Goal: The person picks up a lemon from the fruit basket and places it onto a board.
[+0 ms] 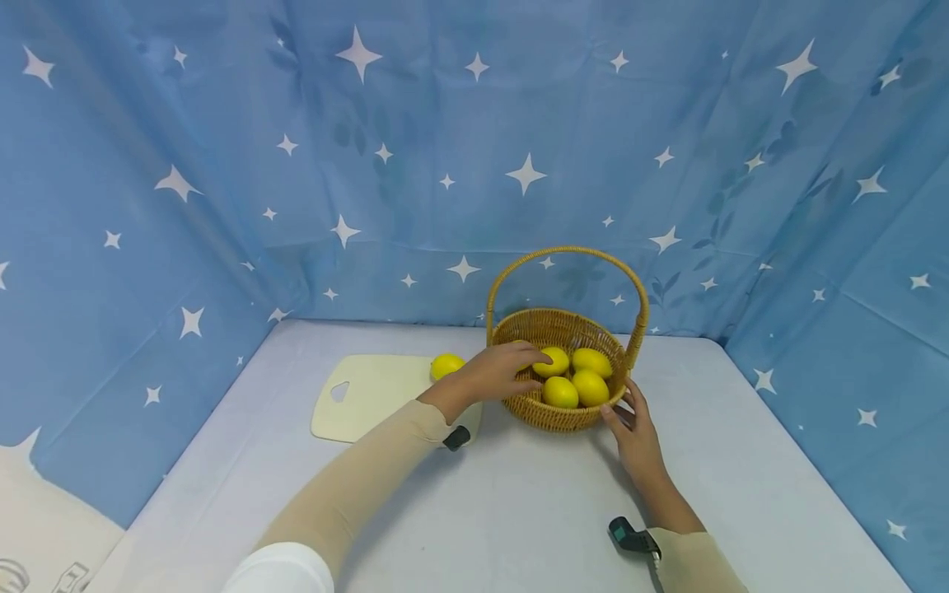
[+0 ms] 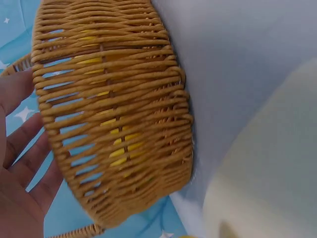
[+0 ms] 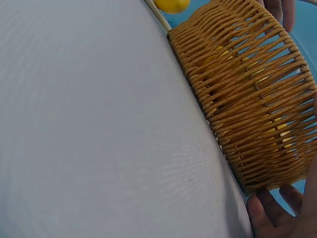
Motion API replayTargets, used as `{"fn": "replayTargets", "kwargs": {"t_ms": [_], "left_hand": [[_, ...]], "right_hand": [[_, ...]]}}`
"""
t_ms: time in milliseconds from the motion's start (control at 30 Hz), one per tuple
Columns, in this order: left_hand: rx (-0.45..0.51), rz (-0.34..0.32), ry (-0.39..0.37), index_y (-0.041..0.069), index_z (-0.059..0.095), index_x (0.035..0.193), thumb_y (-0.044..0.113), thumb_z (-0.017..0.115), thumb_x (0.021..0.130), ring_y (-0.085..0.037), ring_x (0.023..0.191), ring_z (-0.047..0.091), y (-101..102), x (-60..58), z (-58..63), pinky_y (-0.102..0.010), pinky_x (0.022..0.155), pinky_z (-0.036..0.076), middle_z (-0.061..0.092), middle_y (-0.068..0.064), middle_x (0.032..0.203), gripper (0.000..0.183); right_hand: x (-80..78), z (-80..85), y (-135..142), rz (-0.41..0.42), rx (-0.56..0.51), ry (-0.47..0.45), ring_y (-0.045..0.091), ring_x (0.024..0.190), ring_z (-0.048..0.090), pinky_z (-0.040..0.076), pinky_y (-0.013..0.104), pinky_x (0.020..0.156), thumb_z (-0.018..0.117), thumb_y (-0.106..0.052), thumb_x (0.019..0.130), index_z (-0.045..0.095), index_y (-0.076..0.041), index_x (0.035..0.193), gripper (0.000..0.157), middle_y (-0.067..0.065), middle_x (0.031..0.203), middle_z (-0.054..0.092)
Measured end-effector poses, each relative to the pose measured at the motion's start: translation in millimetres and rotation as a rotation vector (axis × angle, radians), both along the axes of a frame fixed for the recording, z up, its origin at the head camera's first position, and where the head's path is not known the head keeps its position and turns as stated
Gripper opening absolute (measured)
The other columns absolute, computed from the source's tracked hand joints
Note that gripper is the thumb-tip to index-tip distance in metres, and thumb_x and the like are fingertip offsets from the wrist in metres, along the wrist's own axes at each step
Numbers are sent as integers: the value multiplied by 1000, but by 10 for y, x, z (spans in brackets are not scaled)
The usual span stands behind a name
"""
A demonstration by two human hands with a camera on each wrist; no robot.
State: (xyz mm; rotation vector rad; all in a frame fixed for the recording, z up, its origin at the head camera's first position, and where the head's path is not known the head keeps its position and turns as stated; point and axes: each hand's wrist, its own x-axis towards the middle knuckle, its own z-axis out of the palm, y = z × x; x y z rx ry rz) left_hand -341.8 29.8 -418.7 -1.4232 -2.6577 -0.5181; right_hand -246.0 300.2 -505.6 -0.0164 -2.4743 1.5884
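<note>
A wicker basket (image 1: 552, 420) with a tall hoop handle stands toward the back of the table, holding several lemons (image 1: 591, 387). Over its left rim reaches my left hand (image 1: 493, 371), fingers extended above the fruit and partly covering a lemon. The left wrist view shows that hand (image 2: 25, 168) with fingers spread beside the rim. My right hand (image 1: 639, 445) holds the basket's right side near the handle's foot. In the right wrist view its fingertips (image 3: 265, 203) touch the woven wall low down.
A cream cutting board (image 1: 378, 395) lies left of the basket, with one lemon (image 1: 448, 366) on its far right part, beyond my left forearm. A white cloth covers the table (image 1: 511, 511). Blue star-patterned curtains (image 1: 474, 206) hang behind and at the sides.
</note>
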Motion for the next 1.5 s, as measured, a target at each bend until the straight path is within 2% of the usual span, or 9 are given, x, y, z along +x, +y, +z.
{"fn": "replayTargets", "kwargs": {"t_ms": [233, 467, 700, 1067, 1267, 1500], "left_hand": [[-79, -37, -31, 20, 55, 140, 36, 67, 93, -9, 122, 49, 139, -19, 33, -28, 98, 42, 52, 7, 136, 51], [-148, -61, -42, 23, 53, 141, 39, 70, 90, -6, 121, 48, 288, -100, 63, -25, 101, 39, 52, 8, 136, 56], [-201, -132, -81, 22, 57, 138, 26, 73, 89, -4, 125, 45, 431, -108, 53, -21, 103, 35, 54, 12, 134, 51], [-293, -108, -151, 30, 53, 141, 25, 70, 92, -6, 126, 46, 556, -153, 18, -23, 101, 38, 52, 16, 136, 52], [-300, -80, -213, 33, 53, 141, 22, 69, 93, -8, 127, 46, 588, -186, -21, -26, 102, 39, 53, 17, 135, 52], [-291, -81, -243, 31, 53, 141, 17, 67, 94, -7, 128, 45, 587, -220, -62, -25, 103, 37, 52, 15, 136, 51]], "right_hand": [[2, 12, -17, 0, -3, -1, 43, 135, 34, 32, 60, 103, 54, -44, 99, 4, -30, 158, 78, 20, 156, 20], [-20, 2, -13, 6, -6, 16, 42, 134, 35, 30, 60, 105, 55, -44, 99, 5, -32, 157, 78, 19, 155, 21], [-2, -10, -15, -2, -3, 14, 43, 134, 35, 30, 60, 105, 54, -45, 99, 6, -30, 158, 78, 20, 155, 22], [-5, -11, -10, -7, 4, 0, 41, 134, 35, 30, 59, 106, 54, -47, 98, 5, -33, 157, 78, 19, 155, 22], [-9, -11, -2, -8, 3, 2, 41, 134, 36, 30, 59, 106, 54, -45, 98, 5, -32, 157, 78, 18, 155, 22], [-11, -14, 1, -7, 0, 0, 40, 134, 36, 30, 59, 106, 54, -45, 98, 6, -33, 157, 77, 18, 155, 22]]}}
